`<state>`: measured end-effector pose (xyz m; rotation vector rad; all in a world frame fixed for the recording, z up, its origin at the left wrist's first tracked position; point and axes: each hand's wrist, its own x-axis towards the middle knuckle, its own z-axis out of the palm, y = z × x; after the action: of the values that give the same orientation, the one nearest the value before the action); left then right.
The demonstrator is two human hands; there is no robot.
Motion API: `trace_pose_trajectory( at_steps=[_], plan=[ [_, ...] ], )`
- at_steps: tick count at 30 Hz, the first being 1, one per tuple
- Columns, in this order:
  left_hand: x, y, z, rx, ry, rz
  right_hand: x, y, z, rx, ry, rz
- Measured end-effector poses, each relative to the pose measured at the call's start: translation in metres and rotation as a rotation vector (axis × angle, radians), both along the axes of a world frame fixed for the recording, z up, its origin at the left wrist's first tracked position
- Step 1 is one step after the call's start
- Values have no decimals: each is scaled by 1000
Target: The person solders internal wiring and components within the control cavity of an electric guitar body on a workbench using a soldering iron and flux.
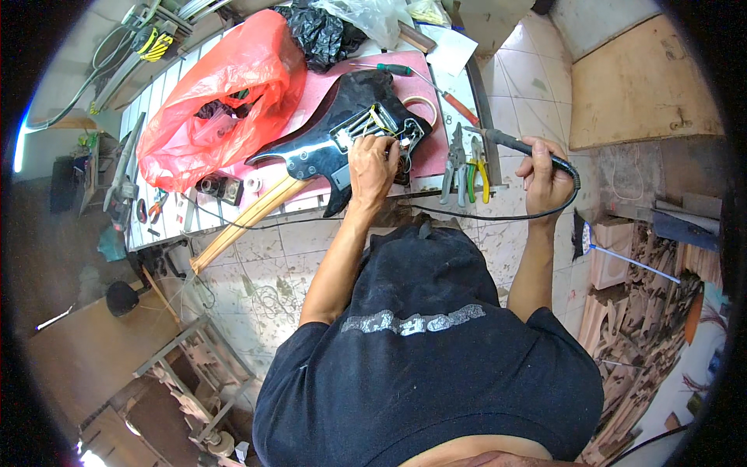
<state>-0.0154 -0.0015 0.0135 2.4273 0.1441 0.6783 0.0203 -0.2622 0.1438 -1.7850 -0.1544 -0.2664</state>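
Observation:
A black electric guitar body (311, 148) lies on a pink sheet (408, 64) on the table, its pale neck (250, 223) pointing to the near left. My left hand (373, 165) rests on the body beside the pickups (366, 122), fingers bent and pressed together; what they hold is hidden. Loose pale wires (411, 134) show near the open cavity right of that hand. My right hand (545, 173), raised off the table's right edge, is closed around a black corded tool (506, 140) that looks like a soldering iron. Its cord loops below the hand and runs left along the table edge.
Pliers with yellow handles (484, 173) and grey pliers (450, 175) lie at the table's right edge. Beyond the guitar are a green-handled screwdriver (394, 70), a red plastic bag (257, 70) and a black bag (315, 35). A roll of tape (424, 101) sits beside the body.

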Motion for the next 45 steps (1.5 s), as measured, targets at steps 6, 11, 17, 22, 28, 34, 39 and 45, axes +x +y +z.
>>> trace_pose_trajectory(
  at_steps=[6, 11, 17, 22, 28, 34, 39, 45],
  plan=[
    [-1, -1, -2, -15, 49, -6, 3, 1, -4, -21, 26, -9],
    [-3, 3, 1, 10, 72, 1, 1, 0, -3, -12, 21, 8],
    [-8, 15, 8, -44, 93, -24, -1, -3, -3, -20, 11, -21],
    [-8, 45, 27, -130, 159, -31, -4, -4, -3, -23, 23, -29],
    [-18, 54, 41, -423, 237, 41, -4, -3, -3, -37, 30, -34],
    [-26, 57, 33, -500, 277, 25, -4, -3, -3, -27, 7, -7],
    [-32, 60, 29, -544, 319, -38, -4, -3, -2, -18, 28, -32],
    [-37, 64, 24, -703, 390, -27, -1, -3, -4, -4, 1, -50]
  ],
)
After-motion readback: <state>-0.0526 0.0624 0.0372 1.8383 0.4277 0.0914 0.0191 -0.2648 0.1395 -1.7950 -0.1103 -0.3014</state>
